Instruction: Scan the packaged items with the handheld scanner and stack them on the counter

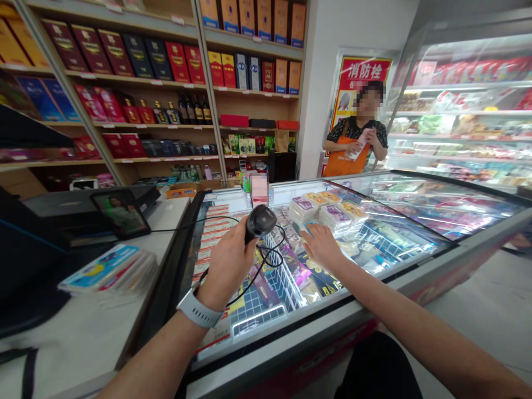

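Black scanner (261,220), above the freezer (291,337): left hand (228,265) clamped on its handle, presumably leaving the head free to aim. Cord (284,237) hangs slack, allowing movement. Right hand (323,246) beside the packs (334,220); whether its fingers grip anything, cannot tell. Packs stacked flat, likely for stability. 1 person (355,144) beyond.

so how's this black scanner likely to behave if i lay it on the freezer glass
The scanner may rock or roll onto its side, since its bulky head looks rounded. Its casing looks like hard plastic, so it should stay stiff. The thin cable hangs in loose loops, so it will probably flop about and could snag or tug.
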`<state>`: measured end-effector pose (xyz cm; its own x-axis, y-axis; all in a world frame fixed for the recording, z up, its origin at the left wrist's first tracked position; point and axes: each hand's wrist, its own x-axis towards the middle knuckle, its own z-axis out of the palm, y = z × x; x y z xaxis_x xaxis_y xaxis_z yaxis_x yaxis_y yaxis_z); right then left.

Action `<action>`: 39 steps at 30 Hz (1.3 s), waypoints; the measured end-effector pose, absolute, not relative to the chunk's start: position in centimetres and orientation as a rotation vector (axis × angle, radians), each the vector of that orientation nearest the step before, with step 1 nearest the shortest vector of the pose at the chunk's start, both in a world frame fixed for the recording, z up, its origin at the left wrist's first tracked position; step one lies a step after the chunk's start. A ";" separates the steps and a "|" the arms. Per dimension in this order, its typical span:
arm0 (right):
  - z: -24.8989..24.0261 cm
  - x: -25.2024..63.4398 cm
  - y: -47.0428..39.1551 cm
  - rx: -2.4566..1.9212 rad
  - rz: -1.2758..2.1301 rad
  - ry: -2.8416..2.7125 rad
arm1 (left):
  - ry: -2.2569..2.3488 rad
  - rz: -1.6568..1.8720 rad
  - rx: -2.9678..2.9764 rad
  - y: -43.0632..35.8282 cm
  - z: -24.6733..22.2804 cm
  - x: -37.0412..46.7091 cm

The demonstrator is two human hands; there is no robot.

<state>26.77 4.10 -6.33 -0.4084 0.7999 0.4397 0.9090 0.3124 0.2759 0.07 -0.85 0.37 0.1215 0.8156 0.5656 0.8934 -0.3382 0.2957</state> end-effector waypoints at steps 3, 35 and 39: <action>-6.3 26.5 4.1 -1.455 -0.664 -2.333 | -1.662 -1.118 -2.272 -0.7 0.2 0.0; -0.6 -11.9 0.8 0.132 -0.951 -2.681 | -1.360 -1.309 -2.181 -7.8 3.7 1.0; -1.6 -11.0 1.8 -0.057 -0.893 -2.682 | -1.341 -1.281 -2.208 -7.9 3.6 1.2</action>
<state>-11.00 1.83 -1.59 -0.9504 -0.0599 0.3053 0.1351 0.8046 0.5782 1.19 -7.86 3.55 0.1866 0.5867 0.7880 0.8140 -0.5414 0.2104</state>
